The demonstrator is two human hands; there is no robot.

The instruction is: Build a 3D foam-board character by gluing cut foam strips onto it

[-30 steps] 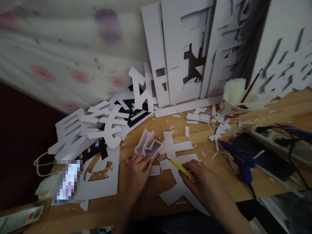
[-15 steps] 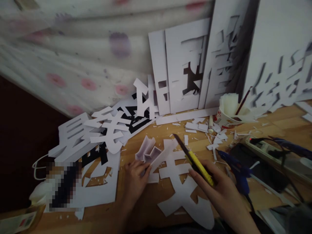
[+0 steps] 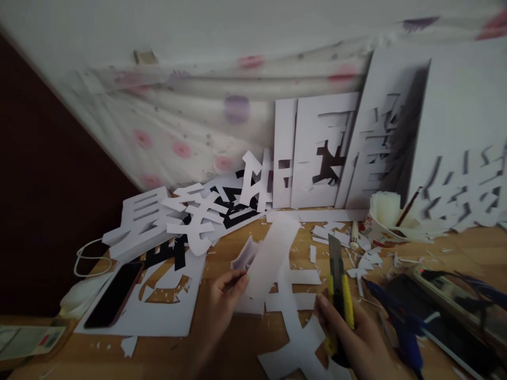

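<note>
My left hand [image 3: 226, 295] pinches the lower left edge of a flat white foam board strip [image 3: 273, 253], which leans up to the right. Partly hidden behind the strip is a small white folded piece [image 3: 244, 252] with raised walls. In my right hand [image 3: 352, 332] is a yellow and black utility knife [image 3: 341, 295], its blade out and pointing up, apart from the strip. Between and below my hands a large white cut-out character [image 3: 293, 316] lies flat on the wooden table [image 3: 222, 348].
A phone [image 3: 114, 295] lies on a cut white sheet at left, near piled cut-out letters [image 3: 198, 221]. Cut boards [image 3: 325, 121] lean at the back. A paper tub [image 3: 382, 224] holds white sticks. At right are a blue glue gun [image 3: 400, 322] and a power strip [image 3: 451, 295].
The view has tilted up. My left hand has turned the strip so its broad face shows. The knife in my right hand has swung from leaning left to nearly upright.
</note>
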